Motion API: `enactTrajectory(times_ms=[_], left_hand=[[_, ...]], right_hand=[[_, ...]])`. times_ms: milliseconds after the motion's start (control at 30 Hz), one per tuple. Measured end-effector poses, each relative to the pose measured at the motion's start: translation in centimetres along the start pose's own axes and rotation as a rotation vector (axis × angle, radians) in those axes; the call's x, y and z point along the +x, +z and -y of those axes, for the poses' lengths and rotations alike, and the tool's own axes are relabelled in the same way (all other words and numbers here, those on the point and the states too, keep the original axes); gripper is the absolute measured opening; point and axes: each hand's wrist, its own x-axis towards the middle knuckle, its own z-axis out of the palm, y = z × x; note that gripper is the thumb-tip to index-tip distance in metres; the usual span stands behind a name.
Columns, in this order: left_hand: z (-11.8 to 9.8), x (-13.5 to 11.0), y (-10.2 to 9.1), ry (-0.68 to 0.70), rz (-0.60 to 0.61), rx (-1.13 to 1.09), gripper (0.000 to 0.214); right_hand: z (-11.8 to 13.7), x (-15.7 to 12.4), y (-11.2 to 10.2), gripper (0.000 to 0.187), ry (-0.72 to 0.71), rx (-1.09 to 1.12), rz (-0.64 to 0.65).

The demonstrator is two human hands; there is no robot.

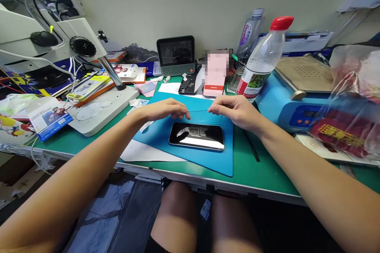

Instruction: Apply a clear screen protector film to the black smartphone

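A black smartphone lies screen up on a blue work mat on the green bench. Above its far edge, my left hand and my right hand are both pinched shut. A thin wire is stretched taut between their fingertips, held a little above the mat behind the phone. Neither hand touches the phone.
A microscope on a white base stands at the left. A blue heating machine and a red-capped bottle stand at the right, with a plastic bag beyond. A small screen and another phone sit at the back.
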Motion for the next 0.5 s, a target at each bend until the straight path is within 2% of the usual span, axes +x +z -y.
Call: enactTrajectory(times_ms=[167, 267, 500], left_hand=[[-0.2, 0.1, 0.8, 0.015, 0.041, -0.060, 0.028], [-0.4, -0.3, 1.4, 0.011, 0.045, -0.051, 0.037], [-0.1, -2.8, 3.5, -0.029, -0.048, -0.054, 0.064]], right_hand=[[0.7, -0.3, 0.6, 0.027, -0.140, -0.094, 0.024], [1.2, -0.4, 0.8, 0.026, -0.218, -0.114, 0.019], [1.9, -0.7, 1.2, 0.019, -0.395, -0.172, 0.024]])
